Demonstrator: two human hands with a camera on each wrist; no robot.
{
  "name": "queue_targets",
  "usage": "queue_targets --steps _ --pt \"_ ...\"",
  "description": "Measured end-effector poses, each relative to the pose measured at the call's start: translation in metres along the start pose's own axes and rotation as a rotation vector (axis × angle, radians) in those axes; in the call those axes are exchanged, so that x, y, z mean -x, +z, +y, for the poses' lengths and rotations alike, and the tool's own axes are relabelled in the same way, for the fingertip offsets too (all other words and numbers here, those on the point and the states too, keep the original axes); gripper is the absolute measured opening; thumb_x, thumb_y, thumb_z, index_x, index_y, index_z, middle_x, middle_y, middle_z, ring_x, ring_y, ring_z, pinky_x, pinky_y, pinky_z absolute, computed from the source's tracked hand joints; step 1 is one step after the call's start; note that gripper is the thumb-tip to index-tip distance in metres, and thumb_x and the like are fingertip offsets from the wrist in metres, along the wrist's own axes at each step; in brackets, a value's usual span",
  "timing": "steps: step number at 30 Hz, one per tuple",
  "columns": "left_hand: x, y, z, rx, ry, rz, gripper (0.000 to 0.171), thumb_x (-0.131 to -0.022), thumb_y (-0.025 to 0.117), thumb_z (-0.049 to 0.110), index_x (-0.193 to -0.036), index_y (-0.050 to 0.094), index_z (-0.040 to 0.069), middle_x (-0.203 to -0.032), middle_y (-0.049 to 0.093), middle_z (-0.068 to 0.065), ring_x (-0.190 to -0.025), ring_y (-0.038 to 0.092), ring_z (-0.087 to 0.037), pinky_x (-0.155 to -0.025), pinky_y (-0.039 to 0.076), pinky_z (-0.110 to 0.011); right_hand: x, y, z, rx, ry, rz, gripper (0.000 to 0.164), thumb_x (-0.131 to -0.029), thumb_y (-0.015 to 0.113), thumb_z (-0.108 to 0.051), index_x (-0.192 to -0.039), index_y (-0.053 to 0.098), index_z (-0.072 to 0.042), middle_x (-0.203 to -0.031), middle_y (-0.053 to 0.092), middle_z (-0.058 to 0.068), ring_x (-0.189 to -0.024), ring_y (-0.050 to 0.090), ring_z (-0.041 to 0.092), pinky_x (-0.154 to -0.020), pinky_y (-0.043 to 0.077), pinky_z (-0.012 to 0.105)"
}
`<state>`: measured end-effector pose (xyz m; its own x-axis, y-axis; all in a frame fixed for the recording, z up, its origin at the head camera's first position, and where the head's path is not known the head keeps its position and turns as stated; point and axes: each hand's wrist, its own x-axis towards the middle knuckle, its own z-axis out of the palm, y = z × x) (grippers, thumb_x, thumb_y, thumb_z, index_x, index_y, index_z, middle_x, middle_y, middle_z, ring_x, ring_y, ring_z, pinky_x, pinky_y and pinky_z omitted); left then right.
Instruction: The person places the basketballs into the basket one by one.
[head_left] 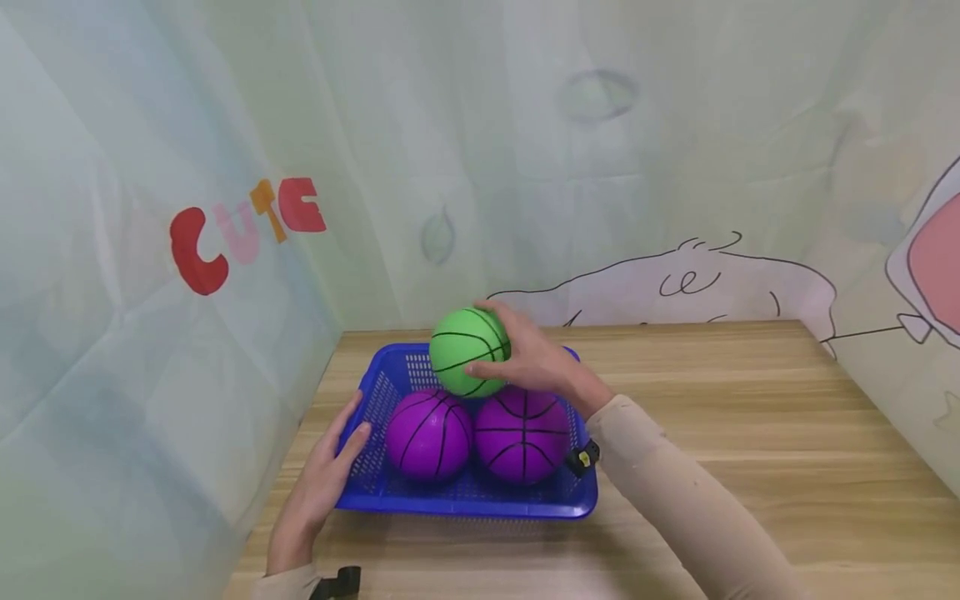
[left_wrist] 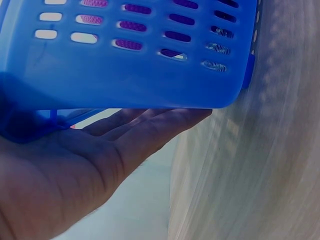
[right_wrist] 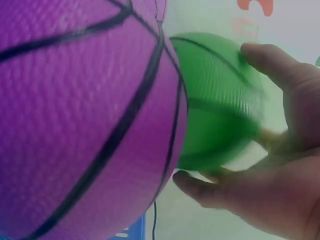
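In the head view, my right hand [head_left: 528, 354] grips a green toy basketball [head_left: 461, 350], thumb across its near side and fingers over its top. The green ball overlaps the rear of two purple balls, the left one [head_left: 429, 435] and the right one [head_left: 522, 435], which sit side by side in a blue plastic basket [head_left: 465, 506]. My left hand [head_left: 318, 479] holds the basket's left side, thumb over the rim. Seen from the left wrist, its fingers [left_wrist: 165, 125] lie along the outer wall. From the right wrist, a purple ball [right_wrist: 95, 120] partly covers the green one [right_wrist: 215, 100].
The basket stands on a wood-grain table [head_left: 720, 433] toward its left side. A printed cloth [head_left: 480, 167] hangs behind the table and along both sides, close to my left hand. Black wrist straps show at the right cuff [head_left: 583, 458] and the left cuff [head_left: 337, 582].
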<state>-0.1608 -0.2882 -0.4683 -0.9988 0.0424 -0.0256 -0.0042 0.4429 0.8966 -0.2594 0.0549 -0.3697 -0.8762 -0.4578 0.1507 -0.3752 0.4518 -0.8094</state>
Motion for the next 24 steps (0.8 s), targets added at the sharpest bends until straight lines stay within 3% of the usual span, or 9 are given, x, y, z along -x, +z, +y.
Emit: queue_targets --steps 4,11,24 --pt "0.000 0.000 0.001 -0.005 -0.009 -0.005 0.072 -0.119 0.045 0.052 -0.181 0.018 0.029 -0.187 0.013 -0.012 -0.171 0.010 -0.049 -0.130 0.012 -0.082 0.002 -0.003 -0.001 0.110 0.010 -0.057 0.093 -0.098 0.084 -0.048 -0.175 0.036 -0.025 -0.164 0.045 0.021 -0.151 0.046 0.038 -0.120 0.045 0.070" --pt "-0.001 -0.001 0.000 -0.001 0.005 -0.001 0.071 -0.119 0.047 0.050 -0.181 0.018 0.029 -0.187 0.013 -0.011 -0.171 0.010 -0.049 -0.129 0.012 -0.082 0.008 -0.006 0.004 0.228 0.045 -0.088 0.088 -0.101 0.080 -0.048 -0.172 0.041 -0.014 -0.170 0.042 0.025 -0.158 0.041 0.042 -0.124 0.041 0.070" --pt "-0.004 -0.001 -0.002 0.004 0.011 -0.004 0.071 -0.120 0.047 0.047 -0.181 0.017 0.025 -0.187 0.013 -0.015 -0.171 0.009 -0.050 -0.130 0.012 -0.081 0.014 -0.016 0.010 0.218 0.060 -0.069 0.091 -0.103 0.077 -0.053 -0.175 0.035 -0.015 -0.174 0.041 0.020 -0.162 0.035 0.040 -0.128 0.037 0.067"
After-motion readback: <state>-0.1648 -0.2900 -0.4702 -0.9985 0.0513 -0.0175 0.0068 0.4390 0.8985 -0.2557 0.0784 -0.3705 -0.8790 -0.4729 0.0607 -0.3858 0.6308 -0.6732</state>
